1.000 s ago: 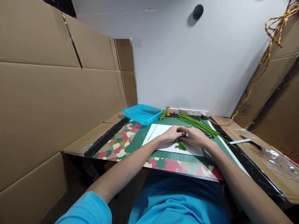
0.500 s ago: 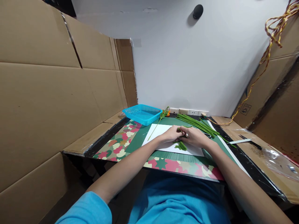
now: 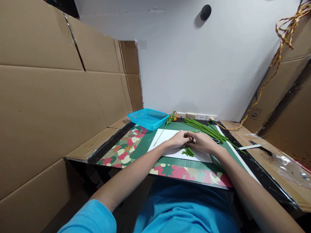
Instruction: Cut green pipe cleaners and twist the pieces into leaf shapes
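Note:
My left hand (image 3: 178, 139) and my right hand (image 3: 203, 142) meet over a white sheet of paper (image 3: 165, 137) on a green mat. Their fingertips pinch together on a green pipe cleaner (image 3: 189, 134) held between them. A few short bent green pieces (image 3: 188, 151) lie on the paper just below the hands. A bundle of long green pipe cleaners (image 3: 206, 128) lies on the mat behind my right hand. A thin green stem with small orange flowers (image 3: 167, 122) lies across the paper's far left corner.
A blue plastic basket (image 3: 148, 118) stands at the back left of the table. Camouflage-patterned paper (image 3: 123, 147) covers the table's left and front. Cardboard walls close both sides. A black-handled tool (image 3: 257, 147) and clear plastic bag (image 3: 290, 168) lie at right. Wall sockets (image 3: 194, 116) line the back.

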Tool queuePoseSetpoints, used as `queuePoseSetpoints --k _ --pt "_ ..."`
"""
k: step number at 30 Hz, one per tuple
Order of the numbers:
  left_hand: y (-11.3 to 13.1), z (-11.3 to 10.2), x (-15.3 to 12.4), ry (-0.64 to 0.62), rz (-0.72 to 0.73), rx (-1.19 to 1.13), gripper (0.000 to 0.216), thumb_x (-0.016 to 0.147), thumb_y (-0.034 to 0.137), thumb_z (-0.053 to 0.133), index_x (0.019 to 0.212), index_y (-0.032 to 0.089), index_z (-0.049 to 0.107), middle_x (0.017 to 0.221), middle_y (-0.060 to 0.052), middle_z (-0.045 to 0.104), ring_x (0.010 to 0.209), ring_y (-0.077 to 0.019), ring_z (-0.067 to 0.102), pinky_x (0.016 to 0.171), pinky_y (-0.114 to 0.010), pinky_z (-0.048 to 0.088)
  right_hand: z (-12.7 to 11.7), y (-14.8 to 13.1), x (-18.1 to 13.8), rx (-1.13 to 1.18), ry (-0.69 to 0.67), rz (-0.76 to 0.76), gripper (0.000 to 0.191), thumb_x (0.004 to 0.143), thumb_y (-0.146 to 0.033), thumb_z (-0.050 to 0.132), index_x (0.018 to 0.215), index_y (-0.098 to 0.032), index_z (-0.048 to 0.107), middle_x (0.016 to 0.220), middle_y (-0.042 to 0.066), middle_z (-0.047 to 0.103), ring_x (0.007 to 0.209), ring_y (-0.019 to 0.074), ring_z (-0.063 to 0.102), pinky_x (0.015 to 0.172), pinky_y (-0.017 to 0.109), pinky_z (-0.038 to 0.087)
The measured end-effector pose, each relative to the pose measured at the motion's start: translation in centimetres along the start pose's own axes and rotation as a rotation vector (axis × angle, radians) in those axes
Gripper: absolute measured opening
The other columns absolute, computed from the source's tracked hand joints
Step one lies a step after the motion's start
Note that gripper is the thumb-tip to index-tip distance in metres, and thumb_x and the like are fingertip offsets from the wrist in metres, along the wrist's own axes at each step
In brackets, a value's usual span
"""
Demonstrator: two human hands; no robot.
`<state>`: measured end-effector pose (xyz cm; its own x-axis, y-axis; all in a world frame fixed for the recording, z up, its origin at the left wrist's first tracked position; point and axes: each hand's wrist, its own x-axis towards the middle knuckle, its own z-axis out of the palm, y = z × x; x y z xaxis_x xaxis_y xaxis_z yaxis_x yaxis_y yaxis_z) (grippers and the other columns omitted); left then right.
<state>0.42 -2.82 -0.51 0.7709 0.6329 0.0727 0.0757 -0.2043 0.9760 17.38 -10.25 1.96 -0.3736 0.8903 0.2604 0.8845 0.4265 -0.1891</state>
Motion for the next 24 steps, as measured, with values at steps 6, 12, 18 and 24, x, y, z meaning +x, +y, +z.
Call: queuePoseSetpoints --k 6,12,18,24 --pt "0.45 0.20 -0.22 0.004 -0.007 -0.019 0.018 0.079 0.025 0.066 0.091 0.011 0.067 0.073 -0.003 0.059 0.056 -0.0087 0.046 0.053 -0.024 0.032 -0.09 -0.06 -0.04 0.008 -0.008 0.007 0.028 0.095 -0.040 0.060 0.118 -0.024 0.061 0.092 0.004 0.072 0.078 0.0200 0.062 0.062 0.027 0.026" --pt "0.28 -0.03 0.00 0.004 -0.006 0.049 0.016 0.080 0.026 0.065 0.087 0.011 0.066 0.067 -0.001 0.056 0.052 -0.0089 0.044 0.050 -0.025 0.029 -0.15 -0.23 -0.02 0.022 -0.010 0.007 0.026 0.095 -0.039 0.061 0.116 -0.024 0.061 0.092 0.004 0.071 0.079 0.0200 0.063 0.062 0.026 0.027" --pt "-0.19 -0.07 0.06 0.004 0.014 0.022 0.016 0.080 0.027 0.066 0.087 0.013 0.065 0.068 0.000 0.056 0.053 -0.0089 0.045 0.051 -0.025 0.031 0.11 -0.06 -0.02 0.021 0.005 -0.006 0.029 0.095 -0.039 0.061 0.119 -0.024 0.061 0.092 0.004 0.071 0.078 0.0196 0.062 0.062 0.026 0.027" --pt "-0.22 0.08 -0.13 0.001 0.020 -0.012 0.019 0.080 0.027 0.065 0.090 0.011 0.067 0.075 -0.003 0.060 0.055 -0.0085 0.045 0.052 -0.025 0.031 0.01 -0.19 -0.04 0.027 0.000 0.003 0.028 0.095 -0.038 0.061 0.119 -0.025 0.061 0.093 0.004 0.071 0.079 0.0199 0.063 0.063 0.026 0.028"
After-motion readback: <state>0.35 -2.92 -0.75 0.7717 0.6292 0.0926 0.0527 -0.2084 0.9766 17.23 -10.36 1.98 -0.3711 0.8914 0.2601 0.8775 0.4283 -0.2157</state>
